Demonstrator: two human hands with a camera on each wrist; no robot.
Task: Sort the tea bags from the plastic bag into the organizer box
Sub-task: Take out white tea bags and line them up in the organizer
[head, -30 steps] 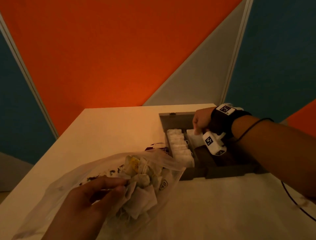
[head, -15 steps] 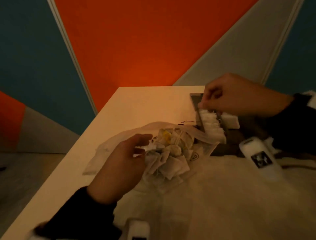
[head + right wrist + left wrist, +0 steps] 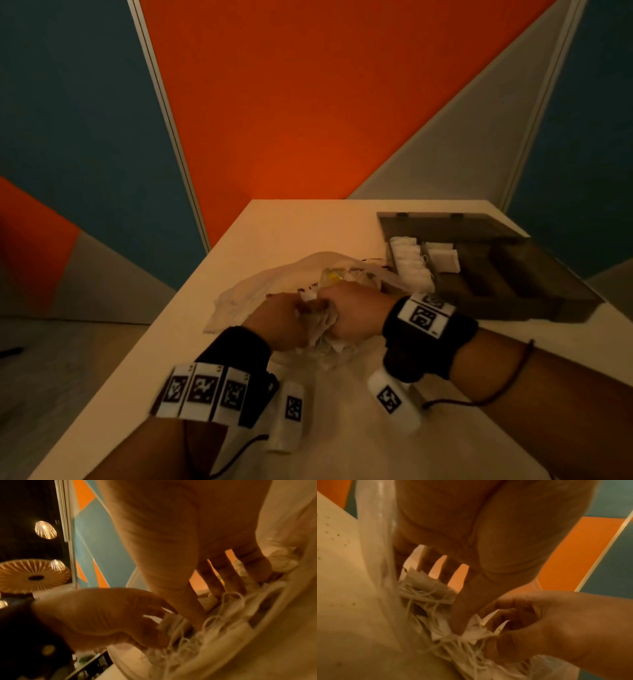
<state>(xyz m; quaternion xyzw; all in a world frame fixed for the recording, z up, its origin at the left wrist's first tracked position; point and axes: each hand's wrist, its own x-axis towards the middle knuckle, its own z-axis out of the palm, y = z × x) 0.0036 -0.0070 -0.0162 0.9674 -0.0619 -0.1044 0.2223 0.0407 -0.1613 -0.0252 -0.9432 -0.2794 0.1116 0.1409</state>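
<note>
Both the left hand [image 3: 281, 322] and the right hand [image 3: 352, 313] pinch tangled tea bags [image 3: 322, 330] in the plastic bag [image 3: 246, 298] on the worktop [image 3: 291, 226].

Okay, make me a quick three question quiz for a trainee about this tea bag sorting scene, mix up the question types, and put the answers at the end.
1. True or false: both hands are working in the pile of tea bags at the plastic bag.
2. Multiple choice: where do sorted tea bags lie in the organizer box? A) the compartments on its left side B) its far right compartments C) on its lid
3. Fill in: loose white ____ tangle around the tea bags in the wrist views.

Key: 1 true, the left hand and right hand meet there. 2 A. 3 strings.
</note>
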